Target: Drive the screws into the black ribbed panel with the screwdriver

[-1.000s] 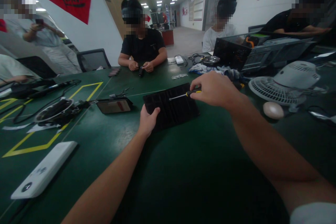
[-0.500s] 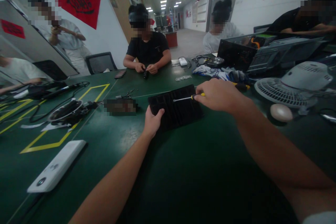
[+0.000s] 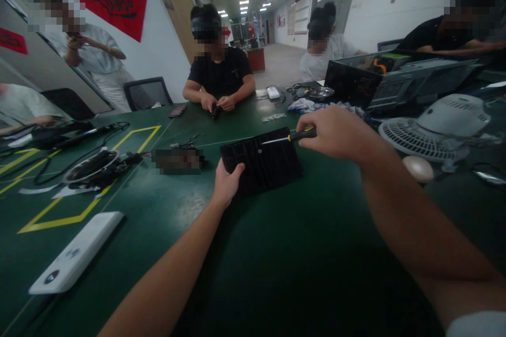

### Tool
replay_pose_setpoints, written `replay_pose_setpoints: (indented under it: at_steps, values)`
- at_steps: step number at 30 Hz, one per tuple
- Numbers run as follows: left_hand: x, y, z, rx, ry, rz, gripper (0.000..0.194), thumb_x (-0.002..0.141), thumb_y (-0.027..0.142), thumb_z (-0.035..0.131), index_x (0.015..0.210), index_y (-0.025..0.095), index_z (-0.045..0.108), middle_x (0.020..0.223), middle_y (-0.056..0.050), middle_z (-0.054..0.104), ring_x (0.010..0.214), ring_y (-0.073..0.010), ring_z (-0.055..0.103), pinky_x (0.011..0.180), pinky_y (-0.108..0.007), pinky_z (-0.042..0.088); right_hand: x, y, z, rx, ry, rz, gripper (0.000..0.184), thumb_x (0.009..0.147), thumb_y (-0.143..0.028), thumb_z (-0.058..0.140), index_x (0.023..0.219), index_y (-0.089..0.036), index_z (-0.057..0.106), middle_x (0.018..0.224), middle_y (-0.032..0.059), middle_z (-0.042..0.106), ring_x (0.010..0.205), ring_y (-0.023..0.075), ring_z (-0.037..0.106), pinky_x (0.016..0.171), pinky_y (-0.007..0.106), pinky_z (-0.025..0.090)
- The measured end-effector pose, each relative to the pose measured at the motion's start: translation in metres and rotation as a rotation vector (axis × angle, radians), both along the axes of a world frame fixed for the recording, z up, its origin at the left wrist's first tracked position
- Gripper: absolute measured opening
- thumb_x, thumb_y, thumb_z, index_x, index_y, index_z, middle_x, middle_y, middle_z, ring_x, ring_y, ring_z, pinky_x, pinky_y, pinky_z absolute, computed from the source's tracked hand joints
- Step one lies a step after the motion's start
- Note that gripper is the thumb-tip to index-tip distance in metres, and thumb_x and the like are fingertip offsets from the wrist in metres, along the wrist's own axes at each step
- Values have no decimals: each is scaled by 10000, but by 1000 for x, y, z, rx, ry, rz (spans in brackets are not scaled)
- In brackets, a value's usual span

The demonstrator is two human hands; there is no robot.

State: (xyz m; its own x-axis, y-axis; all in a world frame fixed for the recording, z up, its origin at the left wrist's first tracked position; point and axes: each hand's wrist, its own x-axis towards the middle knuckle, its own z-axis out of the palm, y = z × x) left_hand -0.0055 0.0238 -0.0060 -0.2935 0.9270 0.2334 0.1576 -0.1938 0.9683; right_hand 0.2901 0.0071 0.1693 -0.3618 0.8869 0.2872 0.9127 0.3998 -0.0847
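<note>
My left hand (image 3: 227, 181) grips the left side of an open black wallet (image 3: 282, 166), its thumb lying on the inner face. The wallet is spread over the green table, tilted towards me, with pocket-like panels and a small round metal spot near its fold. My right hand (image 3: 336, 131) is closed round the black and yellow handle of a screwdriver (image 3: 294, 137). The thin shaft points left across the wallet's upper part, its tip just above the metal spot. Whether the tip touches the wallet I cannot tell.
A white power bank-like device (image 3: 79, 253) lies front left. Left of the wallet are a blurred-out item (image 3: 177, 159) and bundled cables (image 3: 93, 168). To the right stand a grey fan (image 3: 446, 121), a pale round object (image 3: 418, 168) and an open computer case (image 3: 411, 84). A person (image 3: 219, 73) sits opposite.
The screwdriver's tip has come off the metal spot, which now shows clear below it. My right hand has shifted, showing more of the dark handle. My left hand keeps its hold; the view has shifted slightly.
</note>
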Motion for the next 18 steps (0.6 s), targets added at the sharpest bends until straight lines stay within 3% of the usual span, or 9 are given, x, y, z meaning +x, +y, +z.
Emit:
replay_pose_setpoints:
  at_steps: [11, 18]
  values:
    - [-3, 4, -7, 9, -7, 12, 414, 794, 305, 831, 1173, 210, 693, 1147, -89, 771, 1090, -290, 747, 1038, -490, 611, -15, -3, -4, 9, 29, -11, 305, 850, -303, 729, 1101, -251, 894, 972, 110, 837, 989, 355, 764, 809, 432, 545]
    - [-1, 2, -2, -1, -4, 7, 406, 797, 301, 830, 1166, 202, 693, 1133, -87, 774, 1057, -279, 751, 1035, -487, 612, -15, -1, -6, -6, 40, 20, 305, 837, -295, 716, 1072, -246, 904, 990, 114, 842, 986, 355, 767, 817, 437, 550]
